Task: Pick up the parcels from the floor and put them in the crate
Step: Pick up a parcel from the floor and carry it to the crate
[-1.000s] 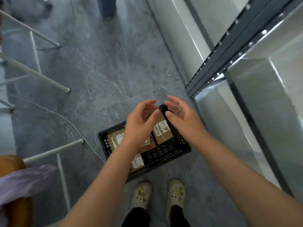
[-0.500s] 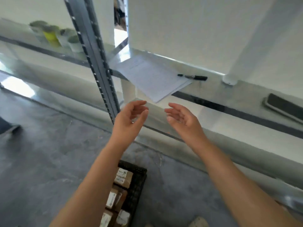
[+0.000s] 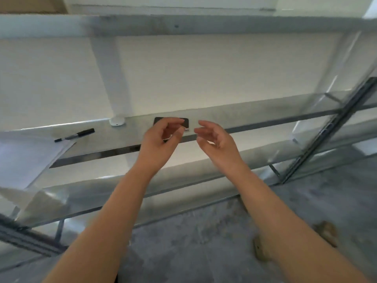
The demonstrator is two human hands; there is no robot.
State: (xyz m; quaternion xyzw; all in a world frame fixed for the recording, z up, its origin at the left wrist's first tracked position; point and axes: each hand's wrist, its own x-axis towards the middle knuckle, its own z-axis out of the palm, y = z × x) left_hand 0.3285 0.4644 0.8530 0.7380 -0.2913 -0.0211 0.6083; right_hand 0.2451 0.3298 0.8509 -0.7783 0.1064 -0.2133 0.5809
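Metal shelving unit [image 3: 265, 119], grey, fills most of the view; pale wall behind it. Grey stone floor [image 3: 193, 242] below, blurred. A dark upright post [image 3: 330, 135] of the rack leans across on the right.

On the shelf's left end, a sheet of white paper [image 3: 26, 158] hangs over the edge. Any writing on it is too blurred to read. Just beyond its far corner lies a black marker pen [image 3: 75, 135]; no label legible. Further along, a small white round puck [image 3: 116, 121] at the foot of a white post.

Both bare forearms reach up toward the shelf. Left hand [image 3: 159, 144]: fingers curled loosely, thumb near fingertips, nothing in them, in front of a flat black device [image 3: 184, 121] lying on the shelf. Right hand [image 3: 216, 144]: fingers relaxed and spread, empty, apart from the left.

Parcels and crate: not in sight from this angle. No brands or readable text anywhere.
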